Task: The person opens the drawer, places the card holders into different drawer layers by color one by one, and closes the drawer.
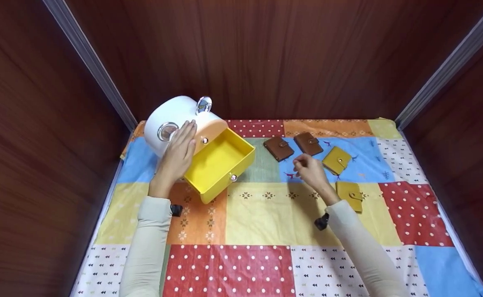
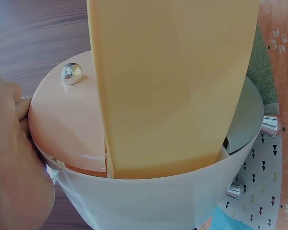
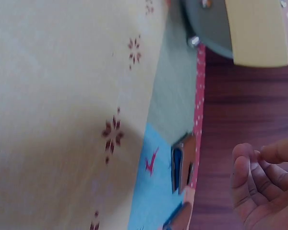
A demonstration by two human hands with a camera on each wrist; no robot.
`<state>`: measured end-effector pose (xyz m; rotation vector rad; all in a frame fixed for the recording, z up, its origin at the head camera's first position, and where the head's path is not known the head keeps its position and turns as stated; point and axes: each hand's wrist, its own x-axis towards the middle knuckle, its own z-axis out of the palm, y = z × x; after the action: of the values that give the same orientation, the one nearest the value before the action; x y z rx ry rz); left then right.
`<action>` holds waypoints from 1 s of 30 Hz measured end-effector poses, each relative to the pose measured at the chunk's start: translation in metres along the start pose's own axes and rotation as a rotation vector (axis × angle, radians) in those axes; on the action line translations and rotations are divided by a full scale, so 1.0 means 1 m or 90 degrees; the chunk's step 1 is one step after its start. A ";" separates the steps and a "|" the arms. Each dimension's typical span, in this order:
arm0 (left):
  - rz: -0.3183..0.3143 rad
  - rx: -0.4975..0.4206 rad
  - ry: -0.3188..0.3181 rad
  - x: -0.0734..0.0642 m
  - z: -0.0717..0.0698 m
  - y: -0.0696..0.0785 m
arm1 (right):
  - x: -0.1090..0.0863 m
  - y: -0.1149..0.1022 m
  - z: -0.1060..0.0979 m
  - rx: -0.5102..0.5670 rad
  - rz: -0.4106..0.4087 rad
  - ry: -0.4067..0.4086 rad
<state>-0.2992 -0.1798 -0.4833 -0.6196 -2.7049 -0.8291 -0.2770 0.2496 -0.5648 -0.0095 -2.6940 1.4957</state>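
Observation:
My left hand [image 1: 177, 156] rests with straight fingers on top of a white rounded drawer box [image 1: 179, 110]. The box has a peach drawer front [image 2: 67, 115] with a round silver knob [image 2: 72, 74], and below it a yellow drawer [image 1: 221, 159] stands pulled out with nothing inside. My right hand [image 1: 311, 173] hovers over the cloth with loosely bent fingers and holds nothing. Closest to it lie a brown snap wallet [image 1: 279, 148], another brown wallet [image 1: 308, 143] and a mustard wallet [image 1: 336, 160]. A second mustard wallet [image 1: 349, 196] lies beside my right wrist.
A patchwork cloth [image 1: 262, 218] covers the table. Dark wood panels [image 1: 291, 57] stand behind it and on both sides. A silver oval piece [image 1: 204, 105] sticks up from the box. The yellow drawer juts toward the middle of the table.

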 end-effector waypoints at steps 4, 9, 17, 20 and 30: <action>0.000 -0.003 0.005 0.000 0.001 -0.001 | -0.002 0.008 -0.015 -0.006 0.015 0.002; 0.004 -0.002 0.008 0.001 0.001 -0.001 | -0.003 0.019 -0.033 0.001 0.021 0.024; 0.006 0.000 0.008 -0.001 0.002 -0.003 | -0.011 0.039 -0.057 -0.010 0.037 0.058; 0.003 0.000 0.007 -0.002 0.002 -0.002 | -0.016 0.046 -0.063 -0.020 0.048 0.063; 0.006 -0.003 0.007 0.000 0.001 0.000 | -0.029 0.066 -0.086 -0.060 0.079 0.098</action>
<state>-0.2997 -0.1795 -0.4843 -0.6265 -2.6889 -0.8338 -0.2448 0.3559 -0.5769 -0.2900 -2.6799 1.3350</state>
